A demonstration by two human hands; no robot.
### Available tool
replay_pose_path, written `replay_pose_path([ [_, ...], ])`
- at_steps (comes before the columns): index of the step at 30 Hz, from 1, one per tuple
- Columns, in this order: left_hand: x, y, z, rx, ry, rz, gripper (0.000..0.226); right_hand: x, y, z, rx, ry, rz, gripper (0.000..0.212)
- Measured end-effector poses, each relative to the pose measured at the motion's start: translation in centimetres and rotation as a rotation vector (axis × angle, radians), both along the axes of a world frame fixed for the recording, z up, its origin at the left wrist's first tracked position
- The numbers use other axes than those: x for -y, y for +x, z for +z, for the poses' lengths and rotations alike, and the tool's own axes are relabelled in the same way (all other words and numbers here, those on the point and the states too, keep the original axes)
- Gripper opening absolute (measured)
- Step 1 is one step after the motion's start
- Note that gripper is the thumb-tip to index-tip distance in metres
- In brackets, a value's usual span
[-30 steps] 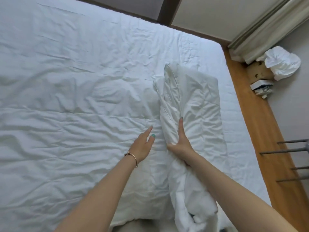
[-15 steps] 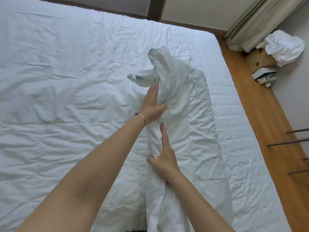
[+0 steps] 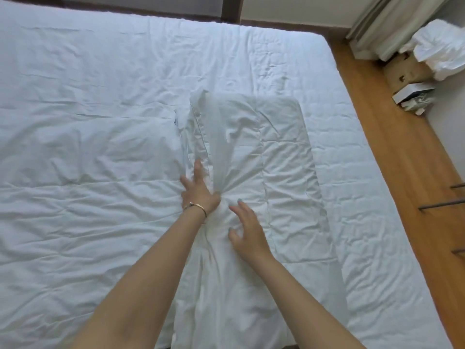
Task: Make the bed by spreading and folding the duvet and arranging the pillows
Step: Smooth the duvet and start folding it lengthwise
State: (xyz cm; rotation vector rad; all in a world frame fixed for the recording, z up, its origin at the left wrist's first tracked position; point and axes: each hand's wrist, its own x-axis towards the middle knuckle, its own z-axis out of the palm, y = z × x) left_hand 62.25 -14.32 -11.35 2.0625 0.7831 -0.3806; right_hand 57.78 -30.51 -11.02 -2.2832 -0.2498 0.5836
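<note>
A person's two arms are reaching over a white duvet [image 3: 264, 159] bunched along a bed [image 3: 352, 172]. The right hand [image 3: 247, 230] is hovering over its gathered middle with fingers loosely curled, holding nothing, while just beyond it the left hand [image 3: 198, 191] is pressing flat. This looks like the spreading step; next, the far fold likely needs pulling open toward the bed's right edge.

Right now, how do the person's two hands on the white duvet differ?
The left hand, with a thin gold bracelet at its wrist, lies with fingers stretched out on the white duvet; the right hand has no bracelet and its fingers are bent. The left hand reaches farther up the bed than the right. Both sit on the same bunched fold of the duvet.
</note>
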Motion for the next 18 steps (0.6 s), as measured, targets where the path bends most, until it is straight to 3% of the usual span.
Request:
replay_pose_path([
  [2, 0.3, -2.4, -0.2, 0.125, -0.056, 0.000, 0.083, 2.3, -0.3, -0.5, 0.164, -0.206, 0.066, 0.053],
  [4, -0.4, -4.1, -0.6, 0.241, -0.062, -0.050, 0.077, 4.0, -0.9, -0.6, 0.131, -0.294, 0.120, 0.057],
  [6, -2.1, -5.0, -1.2, 0.228, 0.008, -0.045, 0.078, 4.6, -1.6, -0.8, 0.073, -0.309, 0.224, 0.062],
  [8, -3.7, -5.3, -1.5, 0.098, 0.156, 0.065, 0.085, 4.3, -1.2, -0.4, -0.010, -0.275, 0.225, 0.056],
  [10, -3.8, -4.2, -1.2, 0.130, 0.490, 0.179, 0.082, 3.9, 0.7, 0.1, 0.017, -0.241, 0.055, 0.057],
  [12, -1.9, -1.4, 0.0, 0.409, 0.657, 0.033, 0.072, 3.7, 3.2, 0.2, 0.231, -0.390, -0.019, 0.066],
  [14, 0.7, 2.1, 0.5, 0.599, 0.706, -0.393, 0.061, 3.4, 4.9, -0.5, 0.258, -0.641, 0.087, 0.087],
  [16, 1.0, 5.6, -1.1, 0.446, 0.714, -0.597, 0.060, 3.1, 5.5, -3.2, 0.170, -0.773, 0.203, 0.094],
  [18, -2.1, 8.3, -3.9, 0.147, 0.645, -0.459, 0.076, 2.9, 5.6, -6.2, 0.140, -0.780, 0.218, 0.096],
])
